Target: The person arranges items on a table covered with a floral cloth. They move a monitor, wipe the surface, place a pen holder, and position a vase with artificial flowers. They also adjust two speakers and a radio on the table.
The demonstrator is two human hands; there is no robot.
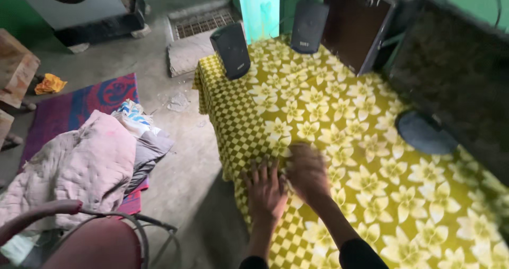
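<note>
Our left hand [265,190] lies flat, fingers spread, on the yellow cloth [339,142] at the table's near edge; the right hand [307,171] is blurred beside it, grip unclear. We should press evenly, stroking outward toward the speakers [231,50].

Single head view, steeply down and near, over the yellow flowered tablecloth [339,120].

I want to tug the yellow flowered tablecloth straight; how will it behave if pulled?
The tablecloth drapes limply over the edge, so it's probably floppy and will bunch. Two speakers stand on it; they may tip. Both hands press it flat.
</note>
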